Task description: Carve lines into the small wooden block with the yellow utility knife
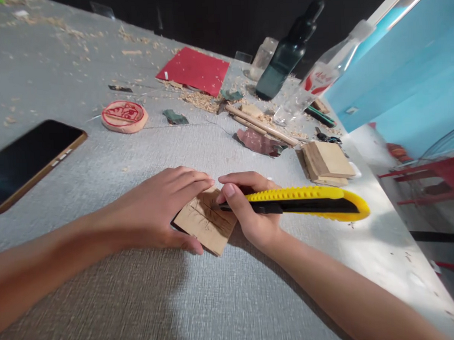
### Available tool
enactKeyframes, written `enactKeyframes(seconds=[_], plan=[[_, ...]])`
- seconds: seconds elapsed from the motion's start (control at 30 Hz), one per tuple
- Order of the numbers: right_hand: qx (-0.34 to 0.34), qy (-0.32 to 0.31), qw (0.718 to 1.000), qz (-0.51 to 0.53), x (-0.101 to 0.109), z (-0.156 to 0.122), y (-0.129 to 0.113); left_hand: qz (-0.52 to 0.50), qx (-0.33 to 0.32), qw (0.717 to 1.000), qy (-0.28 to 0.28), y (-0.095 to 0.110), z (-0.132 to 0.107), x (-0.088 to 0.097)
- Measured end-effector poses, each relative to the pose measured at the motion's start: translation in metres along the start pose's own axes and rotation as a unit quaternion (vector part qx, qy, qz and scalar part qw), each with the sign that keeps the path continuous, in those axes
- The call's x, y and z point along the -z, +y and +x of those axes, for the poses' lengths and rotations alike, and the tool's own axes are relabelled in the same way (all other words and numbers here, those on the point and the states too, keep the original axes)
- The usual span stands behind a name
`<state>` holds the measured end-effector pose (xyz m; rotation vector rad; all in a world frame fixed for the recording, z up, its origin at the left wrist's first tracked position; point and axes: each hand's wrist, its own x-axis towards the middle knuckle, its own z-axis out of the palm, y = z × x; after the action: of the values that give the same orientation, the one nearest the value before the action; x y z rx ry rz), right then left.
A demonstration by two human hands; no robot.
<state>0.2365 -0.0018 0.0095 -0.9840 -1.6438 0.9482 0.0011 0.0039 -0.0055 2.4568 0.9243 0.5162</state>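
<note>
bare right forearm [352,280] and left forearm [64,242] stretch over a gray textured tabletop [232,300], meeting at a square wooden tile [209,228] that lies on the table between two hands. the left hand [168,207] grips the tile around its left corner, fingers along the far edge and thumb against the near one. the right hand [253,206] is closed around a yellow-and-black utility knife [311,204], its handle pointing to the right and its front end over the tile, where dark branching lines mark the surface; whether the blade touches the wood cannot be told. a smartphone [34,158], screen dark, lies at left, near a round wooden disc [125,119] bearing a red design. beyond the hands, wooden sticks [264,124] rest beside a torn reddish-brown scrap [258,140], with wood shavings [203,102] scattered near a red sheet [196,71]. stacked wooden blocks [328,160] sit past the knife at right, while a dark bottle [286,57] and a clear plastic bottle [330,65] with a red-and-white label stand farther back, near a blue wall [407,77].
</note>
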Motion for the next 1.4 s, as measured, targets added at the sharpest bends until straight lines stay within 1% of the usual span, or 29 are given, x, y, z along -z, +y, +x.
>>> enactKeyframes(seconds=[0.13,0.2,0.27,0.33,0.4,0.47,0.57,0.67,0.73,0.87,0.97,1.03,1.13,1.27,1.4], plan=[[0.043,-0.022,0.997,-0.058,0.005,0.000,-0.005,0.014,0.007,1.000,0.010,-0.001,0.000,0.000],[0.075,-0.027,0.995,-0.062,0.006,0.000,-0.004,0.018,0.003,1.000,0.008,-0.001,0.001,0.001],[0.109,-0.012,0.993,-0.042,0.006,0.000,0.001,0.024,-0.006,1.000,0.006,-0.002,0.003,0.001],[0.124,0.019,0.992,-0.019,0.006,-0.002,0.008,0.029,-0.008,1.000,0.007,-0.002,0.004,0.001],[0.112,0.042,0.993,-0.001,0.005,-0.003,0.015,0.028,-0.003,1.000,0.009,-0.002,0.004,0.002],[0.103,0.049,0.993,0.019,0.004,-0.004,0.018,0.022,0.004,1.000,0.009,-0.001,0.004,0.002],[0.094,0.031,0.995,0.029,0.002,-0.003,0.016,0.010,0.010,1.000,0.005,-0.001,0.003,0.002],[0.080,0.000,0.997,0.017,0.000,0.000,0.009,0.002,0.016,1.000,0.004,-0.002,0.002,0.002],[0.073,-0.005,0.997,0.001,0.000,0.002,0.005,-0.001,0.019,1.000,0.005,-0.002,0.001,0.002],[0.077,0.021,0.997,-0.023,0.001,0.000,0.005,0.006,0.013,1.000,0.005,-0.003,0.001,0.002],[0.085,0.038,0.996,-0.003,0.002,-0.003,0.010,0.008,0.010,1.000,0.007,-0.002,0.002,0.003],[0.074,0.039,0.996,0.017,0.002,-0.003,0.012,0.006,0.011,1.000,0.008,-0.002,0.003,0.002],[0.076,0.011,0.997,0.017,0.001,0.000,0.011,0.002,0.015,1.000,0.008,-0.001,0.003,0.002],[0.108,-0.040,0.993,-0.036,0.001,0.003,0.005,-0.007,0.022,1.000,0.009,-0.001,0.002,0.002],[0.113,-0.038,0.991,-0.058,0.002,0.005,0.004,-0.009,0.021,1.000,0.010,0.000,0.002,0.002]])
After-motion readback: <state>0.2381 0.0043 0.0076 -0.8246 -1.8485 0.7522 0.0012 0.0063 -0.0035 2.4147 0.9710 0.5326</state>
